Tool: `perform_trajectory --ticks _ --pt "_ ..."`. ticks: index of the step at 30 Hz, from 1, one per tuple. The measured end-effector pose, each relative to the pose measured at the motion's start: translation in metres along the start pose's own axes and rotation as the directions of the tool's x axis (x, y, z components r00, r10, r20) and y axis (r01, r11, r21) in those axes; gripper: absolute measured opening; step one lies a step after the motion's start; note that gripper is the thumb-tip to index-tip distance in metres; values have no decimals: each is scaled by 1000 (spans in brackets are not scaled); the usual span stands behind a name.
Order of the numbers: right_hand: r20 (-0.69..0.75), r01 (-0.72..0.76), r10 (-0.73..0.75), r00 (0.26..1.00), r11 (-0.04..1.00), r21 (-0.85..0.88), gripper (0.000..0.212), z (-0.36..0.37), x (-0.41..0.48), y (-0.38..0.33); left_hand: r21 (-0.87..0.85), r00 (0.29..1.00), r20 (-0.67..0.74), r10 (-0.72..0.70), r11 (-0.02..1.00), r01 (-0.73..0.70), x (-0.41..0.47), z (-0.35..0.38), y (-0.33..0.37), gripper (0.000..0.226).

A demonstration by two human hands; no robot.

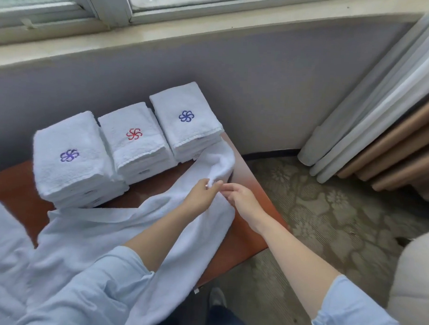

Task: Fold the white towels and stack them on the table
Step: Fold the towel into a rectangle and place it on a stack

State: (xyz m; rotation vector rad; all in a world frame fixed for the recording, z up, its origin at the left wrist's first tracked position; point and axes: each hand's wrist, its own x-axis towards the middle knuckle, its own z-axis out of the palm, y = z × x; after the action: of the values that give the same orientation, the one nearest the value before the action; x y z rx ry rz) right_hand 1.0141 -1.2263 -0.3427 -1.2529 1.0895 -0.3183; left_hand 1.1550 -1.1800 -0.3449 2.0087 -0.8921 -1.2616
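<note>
Running from us toward the far right, our towel point(89, 235) has its far corner pinched by our left hand point(202, 193); right hand point(241, 197) alongside, grip unclear.

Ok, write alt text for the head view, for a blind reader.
A person's left hand pinches an unfolded white towel draped over a brown table, right hand beside it. Behind stand folded towels: a purple-logo stack, a red-logo stack, a blue-logo stack.

This looks like a hotel room: stacks of identical white towels point(69, 179) with embroidered logos point(134, 134) sit on a small wooden table point(252, 239) beneath a window point(214, 2), beside patterned carpet point(328, 215) and layered, floor-length curtains point(380, 119).
</note>
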Motion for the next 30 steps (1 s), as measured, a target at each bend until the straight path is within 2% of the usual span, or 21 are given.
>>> perform_trajectory --ticks 2,5,7,8,10,12,13,15,17,20,23,25,28,30 --pt "5 -41 41 999 999 25 17 3 1 0 -27 998 -52 -40 999 38 4 -2 0 18" --pt "-97 -49 65 993 986 161 22 3 7 0 -133 989 -77 -124 985 113 6 -8 -3 16" --pt "-191 -23 37 981 997 75 23 -1 13 1 -213 984 -43 -171 964 158 6 -13 -3 17" --pt "-189 -23 24 982 1000 10 26 -2 16 2 -245 982 -32 -187 954 174 6 -15 -3 19" --pt "-87 -51 45 995 997 -60 47 -3 20 4 -297 980 -30 -198 938 181 6 -19 -3 21" --pt "29 -128 129 991 991 -22 60 1 24 1 -352 977 -55 -206 920 174 5 -23 -3 23" --pt "73 -166 165 984 986 11 60 3 25 1 -370 974 -74 -214 913 173 5 -25 -2 24" --pt "129 -183 170 977 979 92 47 9 27 -1 -392 970 -108 -220 906 162 3 -29 -1 27" --pt "107 -112 100 989 986 120 30 14 26 -4 -405 966 -130 -222 901 153 2 -33 1 30" --pt "-30 13 -12 999 1000 28 23 18 26 -9 -417 958 -193 -211 901 115 3 -36 2 29" --pt "-131 121 -136 982 986 -115 18 11 24 -16 -397 950 -265 -167 916 50 4 -34 6 24" --pt "-179 186 -244 953 939 -289 17 2 20 -22 -358 953 -279 -122 933 15 4 -27 9 17" --pt "-268 220 -371 889 861 -459 24 -18 14 -33 -357 972 -224 -71 934 -14 2 -12 14 15" --pt "-331 177 -396 857 828 -531 12 -37 11 -42 -337 991 -120 -58 941 14 3 -1 15 22"
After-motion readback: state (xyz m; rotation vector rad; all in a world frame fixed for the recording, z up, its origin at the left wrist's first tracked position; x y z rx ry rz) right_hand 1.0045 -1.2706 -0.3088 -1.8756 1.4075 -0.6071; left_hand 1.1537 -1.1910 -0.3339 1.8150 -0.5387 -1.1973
